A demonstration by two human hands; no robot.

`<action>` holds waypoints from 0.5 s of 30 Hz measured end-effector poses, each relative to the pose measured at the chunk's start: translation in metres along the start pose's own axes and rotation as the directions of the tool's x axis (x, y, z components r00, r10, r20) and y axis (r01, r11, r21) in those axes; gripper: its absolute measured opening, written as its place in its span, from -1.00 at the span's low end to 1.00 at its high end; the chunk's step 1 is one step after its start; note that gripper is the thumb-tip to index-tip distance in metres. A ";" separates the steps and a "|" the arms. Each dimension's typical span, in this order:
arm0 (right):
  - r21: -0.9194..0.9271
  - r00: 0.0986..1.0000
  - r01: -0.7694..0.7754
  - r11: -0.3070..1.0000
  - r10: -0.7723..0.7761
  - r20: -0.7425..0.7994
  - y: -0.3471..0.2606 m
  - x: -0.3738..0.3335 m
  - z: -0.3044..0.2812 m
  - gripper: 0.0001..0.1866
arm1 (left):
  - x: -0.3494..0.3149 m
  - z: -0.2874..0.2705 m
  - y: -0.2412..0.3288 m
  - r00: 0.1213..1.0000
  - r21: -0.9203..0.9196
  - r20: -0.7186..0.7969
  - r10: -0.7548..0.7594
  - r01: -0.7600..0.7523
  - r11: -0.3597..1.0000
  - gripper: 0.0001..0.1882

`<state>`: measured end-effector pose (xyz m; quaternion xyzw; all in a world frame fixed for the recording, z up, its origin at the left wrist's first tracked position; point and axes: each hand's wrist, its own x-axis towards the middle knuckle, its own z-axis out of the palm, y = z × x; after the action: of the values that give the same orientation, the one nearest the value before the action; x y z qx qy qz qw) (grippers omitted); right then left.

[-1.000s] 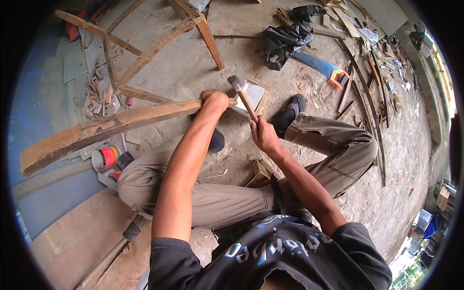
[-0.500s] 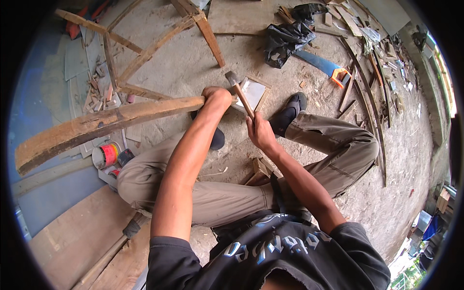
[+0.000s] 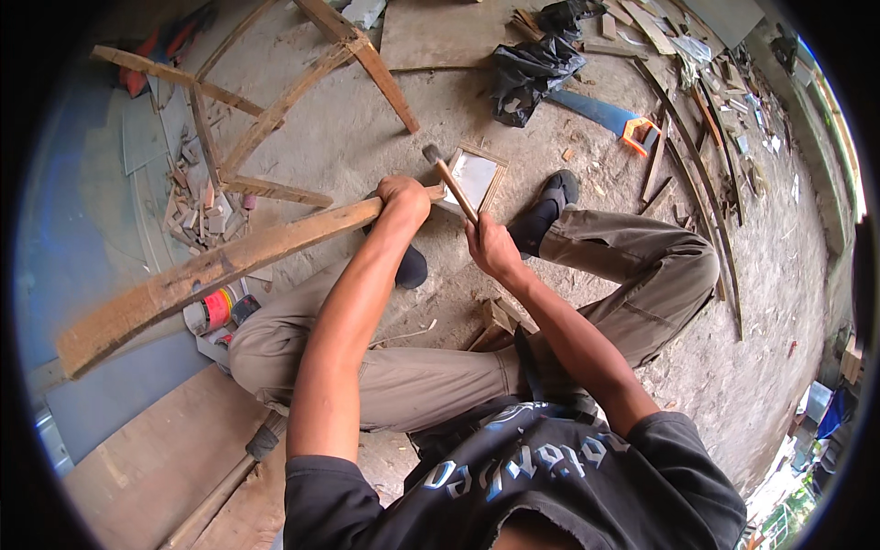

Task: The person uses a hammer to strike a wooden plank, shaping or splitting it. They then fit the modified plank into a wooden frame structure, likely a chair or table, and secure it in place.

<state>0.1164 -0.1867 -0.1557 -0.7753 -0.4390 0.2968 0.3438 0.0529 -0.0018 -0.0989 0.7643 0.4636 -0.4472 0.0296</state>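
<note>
My left hand [image 3: 403,197] is closed round a long, slightly curved wooden beam [image 3: 229,266] near its narrow end. The beam slants across my left leg, its wide end raised toward the lower left. My right hand [image 3: 494,249] grips the wooden handle of a hammer [image 3: 456,189], whose dark metal head points up and away to the left. The beam's narrow end is beside a low wood-edged block with a white top [image 3: 477,174], between my feet. The hammer crosses in front of this block; whether it touches the beam cannot be made out.
A wooden frame [image 3: 261,128] stands at the far left. A handsaw with an orange handle [image 3: 637,134] lies beside a black plastic bag [image 3: 536,78]. Long strips [image 3: 697,183] and wood scraps cover the right side. A red-labelled can [image 3: 216,310] stands by my left knee.
The beam's wide end has swung down and a little right, while its narrow end shows more beyond my left hand. The hammer stays in my right hand, slightly shifted.
</note>
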 end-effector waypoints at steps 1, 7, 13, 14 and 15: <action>-0.011 0.999 -0.028 1.000 0.029 0.023 0.012 -0.003 0.005 -0.64 | 0.001 0.004 0.000 1.000 -0.016 -0.021 0.006 -0.006 1.000 -0.70; 0.095 0.983 -0.183 0.978 0.185 -0.017 0.033 -0.007 -0.005 -0.51 | -0.007 0.023 -0.027 0.990 -0.089 -0.117 0.081 -0.092 0.992 -0.72; 0.224 0.962 -0.259 0.939 0.272 -0.028 0.030 0.022 -0.042 -0.41 | -0.010 0.025 -0.057 0.968 -0.240 -0.211 0.135 -0.186 0.953 -0.60; 0.280 0.961 -0.251 0.927 0.273 -0.042 0.039 0.025 -0.040 -0.39 | -0.008 0.023 -0.059 0.956 -0.287 -0.240 0.171 -0.238 0.928 -0.54; 0.283 0.964 -0.231 0.931 0.259 -0.063 0.044 0.029 -0.038 -0.38 | -0.010 0.022 -0.060 0.939 -0.326 -0.288 0.187 -0.279 0.903 -0.54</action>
<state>0.1793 -0.1877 -0.1729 -0.7828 -0.2761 0.3563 0.4290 -0.0069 0.0153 -0.0831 0.8461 0.4425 -0.2474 0.1648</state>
